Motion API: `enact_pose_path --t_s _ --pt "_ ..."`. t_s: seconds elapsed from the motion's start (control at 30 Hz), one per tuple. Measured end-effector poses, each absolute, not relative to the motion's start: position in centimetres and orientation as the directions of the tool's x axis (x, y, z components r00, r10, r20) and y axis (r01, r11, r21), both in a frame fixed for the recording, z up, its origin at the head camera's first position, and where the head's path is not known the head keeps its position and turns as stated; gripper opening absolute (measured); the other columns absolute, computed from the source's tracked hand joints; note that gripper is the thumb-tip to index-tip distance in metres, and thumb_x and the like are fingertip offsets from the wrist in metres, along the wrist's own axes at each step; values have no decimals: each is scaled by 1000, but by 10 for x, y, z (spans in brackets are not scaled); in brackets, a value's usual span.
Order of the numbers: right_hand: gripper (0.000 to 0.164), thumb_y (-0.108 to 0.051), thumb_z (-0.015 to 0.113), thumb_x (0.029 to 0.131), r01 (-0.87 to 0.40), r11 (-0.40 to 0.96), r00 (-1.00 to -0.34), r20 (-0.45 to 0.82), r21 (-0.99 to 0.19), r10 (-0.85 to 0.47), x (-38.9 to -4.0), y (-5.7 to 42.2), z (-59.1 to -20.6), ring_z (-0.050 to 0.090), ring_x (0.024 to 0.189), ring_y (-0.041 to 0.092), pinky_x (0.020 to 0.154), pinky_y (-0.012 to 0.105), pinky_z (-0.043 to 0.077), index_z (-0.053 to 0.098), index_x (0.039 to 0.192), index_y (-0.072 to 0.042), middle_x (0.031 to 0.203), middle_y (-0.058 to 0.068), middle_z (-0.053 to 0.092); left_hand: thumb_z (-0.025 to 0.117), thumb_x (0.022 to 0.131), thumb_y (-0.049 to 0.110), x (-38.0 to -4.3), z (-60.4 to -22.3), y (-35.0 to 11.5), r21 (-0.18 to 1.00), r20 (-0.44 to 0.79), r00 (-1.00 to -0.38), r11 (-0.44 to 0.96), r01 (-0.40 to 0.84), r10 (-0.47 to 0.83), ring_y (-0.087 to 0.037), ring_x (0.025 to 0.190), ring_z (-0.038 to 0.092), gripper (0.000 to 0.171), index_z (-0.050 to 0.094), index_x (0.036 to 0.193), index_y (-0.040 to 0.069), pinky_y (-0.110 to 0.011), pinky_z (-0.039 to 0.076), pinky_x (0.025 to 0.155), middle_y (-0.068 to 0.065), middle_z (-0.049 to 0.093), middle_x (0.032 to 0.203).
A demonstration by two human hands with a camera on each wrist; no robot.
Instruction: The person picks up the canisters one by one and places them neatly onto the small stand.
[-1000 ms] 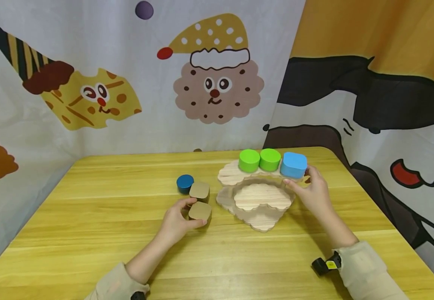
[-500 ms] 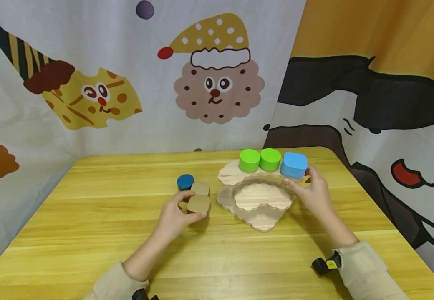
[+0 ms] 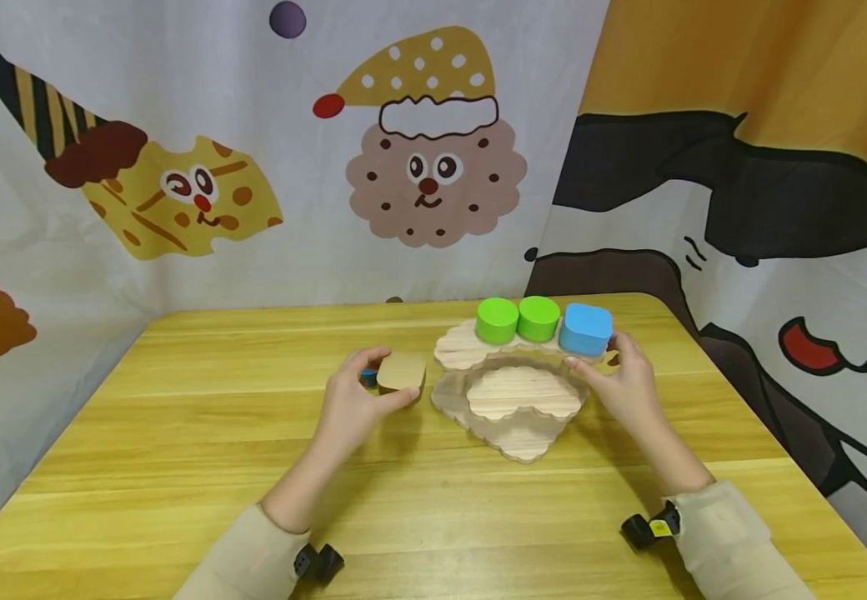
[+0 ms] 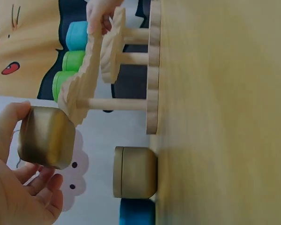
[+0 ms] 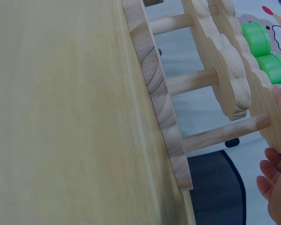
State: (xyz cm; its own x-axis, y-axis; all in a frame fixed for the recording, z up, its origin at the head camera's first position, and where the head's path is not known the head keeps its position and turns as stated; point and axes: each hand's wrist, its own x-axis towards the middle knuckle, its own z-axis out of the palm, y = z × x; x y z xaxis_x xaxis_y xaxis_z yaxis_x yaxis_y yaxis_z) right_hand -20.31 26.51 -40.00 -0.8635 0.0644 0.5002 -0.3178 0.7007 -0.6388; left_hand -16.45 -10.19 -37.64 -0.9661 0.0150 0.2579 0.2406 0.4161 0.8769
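My left hand (image 3: 354,400) grips a rounded-square gold tin (image 3: 401,372) between thumb and fingers. In the left wrist view that gold tin (image 4: 47,137) is raised off the table, and a second gold tin (image 4: 136,172) stands below it beside a dark blue round tin (image 4: 137,212). From the head, the blue tin (image 3: 369,377) is mostly covered by my left fingers. My right hand (image 3: 624,379) pinches the right end of the top shelf of a tiered wooden stand (image 3: 463,346), thumb and fingers on either face. A light blue tin (image 3: 586,330) sits there, right by my fingers.
Two green round tins (image 3: 518,321) stand on the top shelf, left of the light blue one. A scalloped lower shelf (image 3: 527,393) rests on dowels (image 5: 192,82) above the stand's base (image 3: 527,442). A printed curtain (image 3: 253,100) hangs behind the wooden table (image 3: 201,433).
My left hand has lifted the nearer gold tin and carried it away from me, over the other gold tin, which it now hides in the head view. My right hand and the stand stay put.
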Motion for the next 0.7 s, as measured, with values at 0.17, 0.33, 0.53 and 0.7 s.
enact_pose_path --t_s 0.17,0.33,0.53,0.7 --pt "58 -22 80 80 -317 699 -864 499 -641 65 -203 265 -400 47 91 30 73 39 37 50 120 8 100 19 53 86 71 33 -170 -370 -96 884 258 -966 405 236 -1 -18 99 54 64 59 125 12 -39 49 79 1 58 110" --pt "58 -22 80 80 -317 696 -864 498 -644 68 -203 265 -400 46 91 30 74 39 37 50 119 8 99 19 53 86 70 35 -173 -365 -90 901 249 -968 369 229 -9 -18 101 52 64 59 125 13 -42 48 83 1 56 112" --pt "58 -22 79 80 -313 695 -867 494 -648 70 -204 265 -400 46 91 30 74 40 37 50 120 9 99 19 53 87 69 35 -179 -361 -85 910 262 -965 341 237 -28 -20 97 50 64 60 125 16 -39 47 79 2 55 112" --pt "57 -21 79 80 -317 692 -866 496 -649 69 -204 265 -400 46 91 30 74 40 37 50 120 9 99 19 53 87 70 31 -180 -355 -83 911 272 -961 334 242 -45 -22 90 50 64 60 125 15 -35 45 73 1 56 110"
